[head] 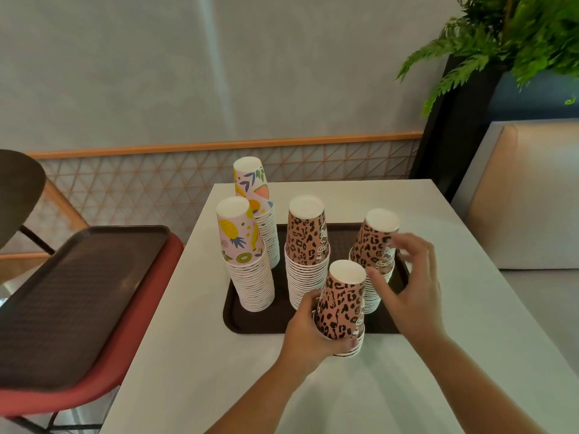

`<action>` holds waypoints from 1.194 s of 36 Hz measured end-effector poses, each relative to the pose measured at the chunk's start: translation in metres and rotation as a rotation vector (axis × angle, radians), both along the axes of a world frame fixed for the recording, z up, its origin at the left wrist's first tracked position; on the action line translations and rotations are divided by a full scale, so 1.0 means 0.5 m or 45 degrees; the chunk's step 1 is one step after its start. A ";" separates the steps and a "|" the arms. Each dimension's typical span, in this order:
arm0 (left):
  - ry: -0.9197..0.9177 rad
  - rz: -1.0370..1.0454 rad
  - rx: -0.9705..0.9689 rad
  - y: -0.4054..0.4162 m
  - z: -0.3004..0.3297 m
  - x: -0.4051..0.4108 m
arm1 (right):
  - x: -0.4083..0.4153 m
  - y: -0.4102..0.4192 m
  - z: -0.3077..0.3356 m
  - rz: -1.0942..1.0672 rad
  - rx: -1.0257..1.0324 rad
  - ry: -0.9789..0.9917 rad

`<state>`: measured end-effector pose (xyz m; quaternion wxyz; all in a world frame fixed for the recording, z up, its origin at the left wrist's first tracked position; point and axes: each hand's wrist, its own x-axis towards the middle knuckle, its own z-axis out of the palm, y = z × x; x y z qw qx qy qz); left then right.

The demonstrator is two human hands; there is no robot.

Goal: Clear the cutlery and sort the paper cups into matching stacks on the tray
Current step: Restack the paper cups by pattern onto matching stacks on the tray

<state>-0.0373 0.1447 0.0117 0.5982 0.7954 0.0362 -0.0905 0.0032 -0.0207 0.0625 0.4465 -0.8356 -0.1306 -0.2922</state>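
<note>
Paper cups stand upside down in sorted stacks on a brown tray (260, 321) as a person handles a short leopard-print stack.

From the left: a spare tray (78, 296) rests on a red chair (94, 389) beside the white table (470, 355). On the table's tray, two fruit-print stacks, one near (247, 261) and one behind (260, 214), stand left of a tall leopard-print stack (307, 255). The left hand (308, 336) is wrapped around a short leopard-print stack (343, 308) at the tray's front edge. The right hand (410, 286) hovers open, fingers spread, gripping nothing, just in front of another leopard-print stack (376, 245) at the right. White lettering on the leopard cups is too small to read. A fern (501, 42) hangs at far right.
</note>
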 end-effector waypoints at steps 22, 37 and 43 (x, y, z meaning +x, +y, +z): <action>-0.055 -0.033 -0.124 0.001 0.012 0.000 | -0.020 0.025 -0.034 0.479 -0.095 0.758; -0.028 -0.090 -0.191 0.010 0.022 0.005 | -0.010 0.007 -0.024 0.467 -0.042 0.814; -0.035 -0.100 -0.230 0.019 0.026 0.008 | -0.012 0.012 -0.020 0.439 0.032 0.822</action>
